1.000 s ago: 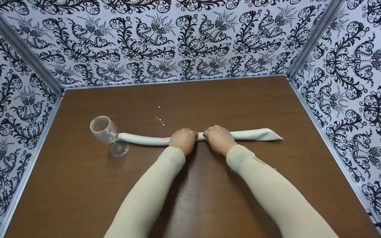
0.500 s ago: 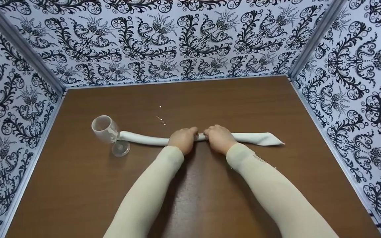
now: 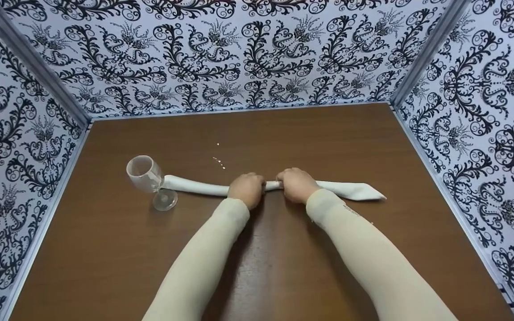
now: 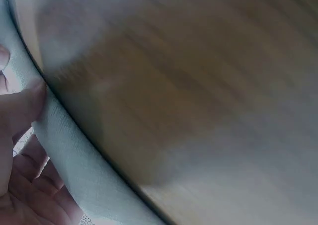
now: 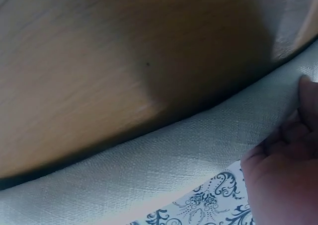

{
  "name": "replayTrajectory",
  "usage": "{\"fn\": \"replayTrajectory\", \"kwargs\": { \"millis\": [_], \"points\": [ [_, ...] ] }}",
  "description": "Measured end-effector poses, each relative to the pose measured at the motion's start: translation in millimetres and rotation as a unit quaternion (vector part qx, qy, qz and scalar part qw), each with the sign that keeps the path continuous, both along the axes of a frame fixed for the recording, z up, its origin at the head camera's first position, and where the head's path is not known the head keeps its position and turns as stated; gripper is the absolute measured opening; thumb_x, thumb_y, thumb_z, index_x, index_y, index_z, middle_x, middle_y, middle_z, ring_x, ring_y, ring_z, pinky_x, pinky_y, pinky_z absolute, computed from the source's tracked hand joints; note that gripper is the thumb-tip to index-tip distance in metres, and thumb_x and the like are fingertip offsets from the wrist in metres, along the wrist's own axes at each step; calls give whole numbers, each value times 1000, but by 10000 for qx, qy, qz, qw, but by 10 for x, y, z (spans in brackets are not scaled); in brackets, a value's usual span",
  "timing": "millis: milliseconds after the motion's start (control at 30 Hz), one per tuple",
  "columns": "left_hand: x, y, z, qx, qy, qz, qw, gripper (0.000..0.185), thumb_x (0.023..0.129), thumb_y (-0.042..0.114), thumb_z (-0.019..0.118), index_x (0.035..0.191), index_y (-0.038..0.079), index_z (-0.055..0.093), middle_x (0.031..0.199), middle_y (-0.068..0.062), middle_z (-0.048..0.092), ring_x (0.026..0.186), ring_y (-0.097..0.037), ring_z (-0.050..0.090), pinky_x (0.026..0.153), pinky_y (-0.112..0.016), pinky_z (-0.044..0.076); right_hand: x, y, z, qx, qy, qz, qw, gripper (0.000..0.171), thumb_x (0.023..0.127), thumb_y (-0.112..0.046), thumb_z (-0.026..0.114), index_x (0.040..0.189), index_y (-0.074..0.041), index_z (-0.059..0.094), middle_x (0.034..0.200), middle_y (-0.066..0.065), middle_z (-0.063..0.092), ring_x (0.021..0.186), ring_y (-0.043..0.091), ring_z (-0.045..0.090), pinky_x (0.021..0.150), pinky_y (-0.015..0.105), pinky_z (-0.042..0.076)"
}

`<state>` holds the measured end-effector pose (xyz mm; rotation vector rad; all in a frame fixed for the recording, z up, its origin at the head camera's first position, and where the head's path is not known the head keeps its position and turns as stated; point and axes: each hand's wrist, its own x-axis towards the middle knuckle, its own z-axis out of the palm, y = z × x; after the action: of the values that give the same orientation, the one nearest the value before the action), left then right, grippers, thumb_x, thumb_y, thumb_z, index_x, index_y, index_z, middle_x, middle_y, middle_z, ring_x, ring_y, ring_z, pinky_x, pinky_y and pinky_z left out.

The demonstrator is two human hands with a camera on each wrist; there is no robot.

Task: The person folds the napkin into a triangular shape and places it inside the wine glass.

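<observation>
A long roll of pale cloth napkin (image 3: 203, 187) lies left to right across the wooden table, with a flatter pointed end (image 3: 364, 191) at the right. Near its middle, my left hand (image 3: 246, 191) grips it; in the left wrist view the thumb (image 4: 30, 101) presses on the woven cloth (image 4: 89, 165). Just to the right, my right hand (image 3: 299, 185) pinches the same roll, a short stretch of cloth showing between the two hands. From the right wrist view, the fingers (image 5: 293, 133) curl at the cloth's (image 5: 164, 150) edge. A clear wine glass (image 3: 147, 176) stands upright by the roll's left end.
Small pale crumbs (image 3: 219, 162) lie on the brown table (image 3: 283, 133) beyond the hands. Patterned black-and-white walls (image 3: 257, 53) with grey metal corner strips enclose the table at the back and both sides.
The roll's pointed right end has swung toward me, while its left end has shifted slightly away. The gap between my hands is a little wider. The glass keeps its place.
</observation>
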<state>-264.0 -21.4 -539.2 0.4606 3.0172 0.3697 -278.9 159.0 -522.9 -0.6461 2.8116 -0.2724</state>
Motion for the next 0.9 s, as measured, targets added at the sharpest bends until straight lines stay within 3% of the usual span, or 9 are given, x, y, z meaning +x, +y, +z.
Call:
{"fn": "replayTrajectory", "kwargs": {
  "millis": [133,233,367,567,700,900],
  "points": [
    [-13,24,11,-36,-6,23,10000,11,99,13,69,100,14,80,105,-8,76,104,-30,73,89,-47,60,24,-15,34,240,216,-65,9995,20,106,-12,60,118,-11,75,119,11,74,119,35,65,107,49,51],
    [-21,33,16,-73,-60,34,9999,17,101,11,65,106,15,81,110,-8,76,108,-30,73,93,-46,60,65,-31,20,425,794,84,9959,18,106,-12,62,113,-13,78,114,9,73,113,34,65,106,49,51],
    [-22,28,14,-210,-65,-7,9998,22,103,8,62,114,15,81,115,-9,74,112,-31,72,96,-46,59,124,-41,-42,527,1439,357,9875,19,105,-11,63,107,-12,81,106,10,73,100,33,64,96,48,55],
    [9,17,16,-538,189,-67,9983,23,103,10,61,114,13,81,126,-9,69,117,-33,65,99,-46,58,159,-40,-100,434,1425,327,9883,18,105,-12,63,111,-9,80,105,12,73,96,35,66,85,48,59],
    [64,43,40,-860,545,-199,9946,24,105,15,59,115,13,80,122,-8,66,114,-32,63,89,-48,60,143,-48,-122,387,1281,250,9907,18,105,-11,63,107,-9,80,104,11,72,96,34,65,85,48,58],
    [136,102,69,-638,546,-172,9963,26,107,14,54,114,10,79,118,-8,71,107,-33,69,83,-49,63,114,-54,-127,341,1238,178,9916,20,105,-10,61,103,-9,81,104,11,73,95,34,66,85,50,59]
  ]
}}
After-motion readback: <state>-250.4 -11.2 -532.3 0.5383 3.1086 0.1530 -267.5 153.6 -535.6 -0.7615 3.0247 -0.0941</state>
